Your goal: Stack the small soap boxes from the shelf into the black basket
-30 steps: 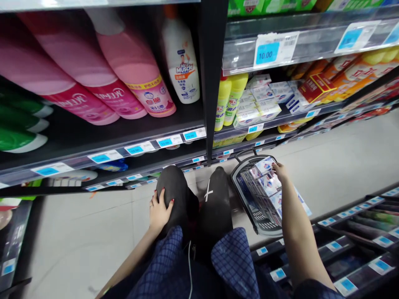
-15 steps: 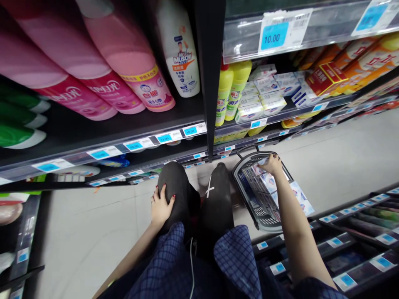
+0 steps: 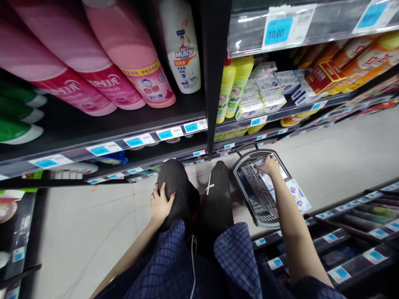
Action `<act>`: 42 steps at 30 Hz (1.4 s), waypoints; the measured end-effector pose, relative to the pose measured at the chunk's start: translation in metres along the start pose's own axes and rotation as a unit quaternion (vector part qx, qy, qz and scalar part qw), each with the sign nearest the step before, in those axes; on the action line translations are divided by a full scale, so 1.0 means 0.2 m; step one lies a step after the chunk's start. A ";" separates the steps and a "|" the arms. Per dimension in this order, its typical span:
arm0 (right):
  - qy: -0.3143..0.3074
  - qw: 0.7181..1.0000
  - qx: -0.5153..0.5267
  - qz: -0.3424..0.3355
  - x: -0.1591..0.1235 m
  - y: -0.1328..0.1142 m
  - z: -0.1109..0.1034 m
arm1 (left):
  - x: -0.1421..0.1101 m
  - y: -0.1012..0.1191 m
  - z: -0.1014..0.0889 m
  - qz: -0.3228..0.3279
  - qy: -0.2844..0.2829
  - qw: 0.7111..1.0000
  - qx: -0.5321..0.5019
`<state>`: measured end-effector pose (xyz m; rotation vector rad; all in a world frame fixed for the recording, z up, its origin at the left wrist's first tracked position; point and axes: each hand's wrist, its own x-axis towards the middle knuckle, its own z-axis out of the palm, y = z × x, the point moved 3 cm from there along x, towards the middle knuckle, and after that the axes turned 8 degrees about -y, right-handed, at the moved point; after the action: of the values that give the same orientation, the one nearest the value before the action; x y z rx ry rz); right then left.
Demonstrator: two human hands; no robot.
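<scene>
My left hand [image 3: 161, 204] lies on my bent left knee [image 3: 173, 182], fingers spread and holding nothing. To the right, my right hand [image 3: 269, 166] reaches into a dark grey shopping basket [image 3: 267, 222] on the floor. Its thumb and fingers close over a white soap box [image 3: 268, 181] near the basket's upper end; the fingertips are partly hidden. Stacked white boxes with blue and red print fill part of the basket. More soap boxes [image 3: 297, 195] lie along the basket's right side, partly behind my forearm.
Ahead, a shelf holds large pink bottles [image 3: 146, 79] and a white Mr Muscle bottle [image 3: 183, 58]. Right of the black upright stand yellow bottles [image 3: 235, 87] and stacked small boxes [image 3: 262, 101]. Another low shelf [image 3: 330, 237] with price tags runs behind the basket.
The view has shifted slightly. My right hand has moved a little within the basket, up and left. The left hand stays on the knee.
</scene>
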<state>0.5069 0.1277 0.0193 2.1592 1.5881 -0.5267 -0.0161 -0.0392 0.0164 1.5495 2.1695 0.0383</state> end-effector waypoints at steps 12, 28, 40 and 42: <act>-0.006 1.000 0.007 0.001 -0.03 -0.04 -0.01 | 0.00 0.00 0.00 0.004 -0.002 1.000 0.001; -0.007 1.000 -0.016 -0.007 -0.04 -0.07 -0.01 | 0.00 0.00 0.00 0.004 0.001 1.000 0.001; -0.019 1.000 -0.014 0.018 -0.02 -0.06 -0.02 | 0.00 0.00 0.00 0.003 0.001 1.000 0.000; -0.018 1.000 -0.016 0.018 -0.02 -0.05 -0.02 | 0.00 0.00 0.00 0.004 0.000 1.000 0.000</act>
<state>0.4956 0.1300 0.0239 2.1370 1.5260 -0.5227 -0.0162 -0.0397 0.0170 1.5592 2.1635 0.0412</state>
